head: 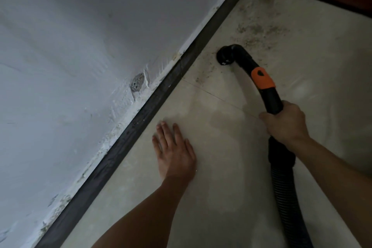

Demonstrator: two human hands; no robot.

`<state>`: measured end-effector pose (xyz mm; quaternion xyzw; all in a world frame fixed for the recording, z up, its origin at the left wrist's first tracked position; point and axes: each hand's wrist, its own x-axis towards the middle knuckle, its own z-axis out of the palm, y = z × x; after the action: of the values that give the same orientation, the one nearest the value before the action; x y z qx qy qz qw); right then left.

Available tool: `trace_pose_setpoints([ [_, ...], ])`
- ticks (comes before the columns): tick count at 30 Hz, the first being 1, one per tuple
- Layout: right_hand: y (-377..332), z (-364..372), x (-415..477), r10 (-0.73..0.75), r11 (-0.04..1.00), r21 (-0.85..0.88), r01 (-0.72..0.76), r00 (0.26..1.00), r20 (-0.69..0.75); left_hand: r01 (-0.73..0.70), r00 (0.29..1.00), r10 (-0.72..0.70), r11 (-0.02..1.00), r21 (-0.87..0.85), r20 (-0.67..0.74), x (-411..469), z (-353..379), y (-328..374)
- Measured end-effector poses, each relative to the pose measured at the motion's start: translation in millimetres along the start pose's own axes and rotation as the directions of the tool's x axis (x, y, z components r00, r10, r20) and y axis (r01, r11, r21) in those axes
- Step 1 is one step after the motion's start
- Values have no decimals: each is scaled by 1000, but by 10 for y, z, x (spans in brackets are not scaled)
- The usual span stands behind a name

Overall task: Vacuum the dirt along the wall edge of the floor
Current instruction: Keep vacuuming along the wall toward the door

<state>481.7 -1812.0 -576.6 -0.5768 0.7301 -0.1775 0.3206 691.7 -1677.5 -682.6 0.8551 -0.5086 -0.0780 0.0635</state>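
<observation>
Floor dirt beyond right hand

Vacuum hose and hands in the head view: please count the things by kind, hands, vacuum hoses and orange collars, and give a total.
Bare hands: 2, the left hand flat on the pale tiled floor, the right hand in a grip on the hose.
Black ribbed vacuum hose: 1
Orange plastic collar: 1
Total: 4
</observation>
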Motion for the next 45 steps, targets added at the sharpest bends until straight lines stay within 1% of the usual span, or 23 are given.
trace_pose_setpoints([
  [4, 70, 7, -394, -9, 999, -33, 10, 999, 51, -3, 1000, 3, 1000, -7, -13, -6, 4, -4],
  [6, 174, -2, -687, 3, 999, -50, 3, 993, 119, -3, 1000, 2, 1000, -9, -12, -2, 6, -7],
  [8, 242, -2, -847, 33, 999, -25, -29, 983, 182, -2, 1000, 2, 1000, -8, -10, 3, 5, -7],
  [9, 255, 2, -839, 36, 999, -19, -33, 983, 182, -4, 1000, 4, 1000, -9, -12, 3, 4, -5],
  [12, 170, 39, -557, 3, 1000, -12, -2, 995, 104, -10, 1000, 10, 1000, -10, -24, 1, 6, -8],
  [14, 40, 82, -260, 4, 1000, 24, -6, 998, 63, -10, 1000, 9, 1000, -6, -27, -2, 2, -7],
  [16, -105, 130, -5, 12, 997, 77, -17, 998, 63, -6, 1000, 6, 1000, 3, -22, -1, 3, -2],
  [19, -247, 206, 130, 8, 991, 134, -24, 994, 113, -4, 1000, 4, 1000, 10, -24, 1, 8, -1],
  [21, -263, 251, 47, -3, 991, 135, -15, 990, 139, -4, 1000, 4, 1000, 4, -28, 0, 5, 3],
  [24, -190, 278, -223, -10, 993, 121, -12, 984, 177, -8, 1000, 8, 1000, 20, -20, -16, -17, 3],
  [29, -12, 239, -621, -19, 998, 61, 0, 950, 313, 2, 1000, -2, 998, 63, 2, -15, -19, -1],
  [31, 38, 191, -620, 7, 999, 47, -26, 935, 354, 5, 1000, -6, 998, 67, 11, -19, -21, -15],
  [33, 64, 111, -501, 29, 998, 39, -44, 941, 338, 4, 1000, -6, 998, 64, 26, -16, -32, -6],
  [37, 56, -82, -287, 44, 999, -32, -39, 985, 169, 3, 999, -5, 999, 48, 51, -41, -69, 10],
  [40, 65, -168, -368, 47, 999, -31, -43, 984, 169, 20, 997, -23, 999, 42, 73, -47, -68, -10],
  [42, 141, -277, -509, 68, 998, -13, -67, 984, 162, 18, 998, -20, 1000, 22, 56, -25, -116, 9],
  [45, 355, -408, -620, 92, 996, 11, -94, 989, 116, 17, 998, -17, 1000, 5, 67, -9, -118, 27],
])
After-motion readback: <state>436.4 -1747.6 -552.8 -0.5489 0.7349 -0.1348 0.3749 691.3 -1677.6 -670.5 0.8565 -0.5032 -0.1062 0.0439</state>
